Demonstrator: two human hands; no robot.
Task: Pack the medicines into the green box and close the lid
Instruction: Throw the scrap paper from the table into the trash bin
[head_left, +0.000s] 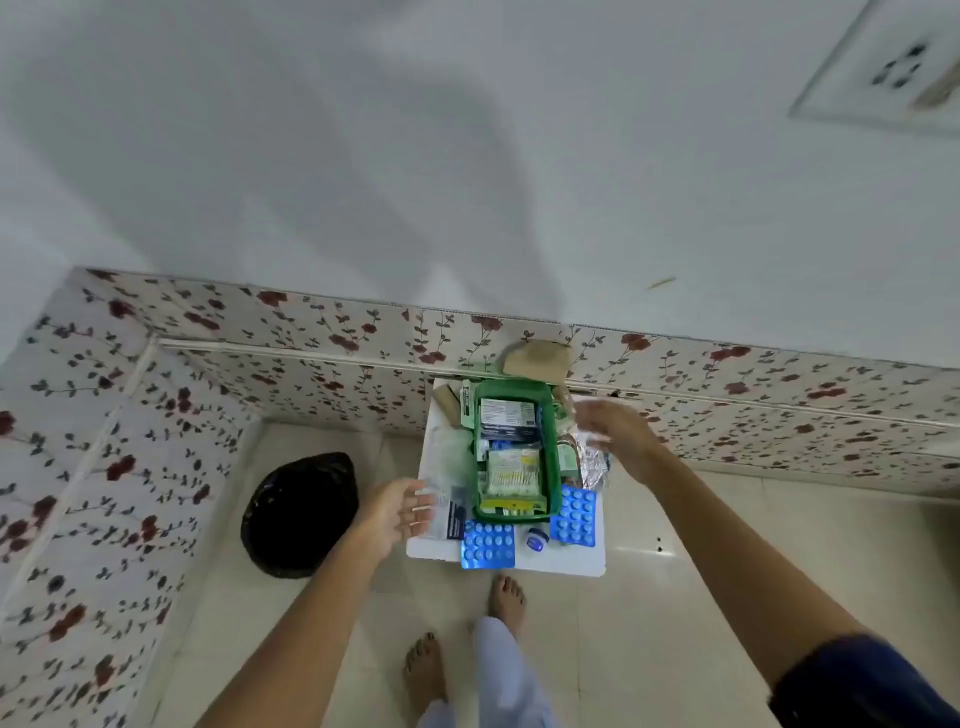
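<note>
A green box (551, 467) stands open on a small white table (571, 558), holding several medicine packets. Two blue blister strips lie at the table's front: one (488, 544) left of centre, one (575, 516) against the box's right front corner. A small blue-capped jar (535, 539) sits between them. My left hand (397, 514) hovers open beside a white and dark packet (451, 512) at the box's left. My right hand (618, 434), blurred, reaches over silver foil strips (592, 465) to the right of the box; its grip is unclear.
A black bin (301, 512) stands on the floor left of the table. Floral-papered wall runs behind and to the left. A tan pouch (537, 360) and a tan item (447, 401) sit at the table's back. My bare feet (506, 597) stand just before it.
</note>
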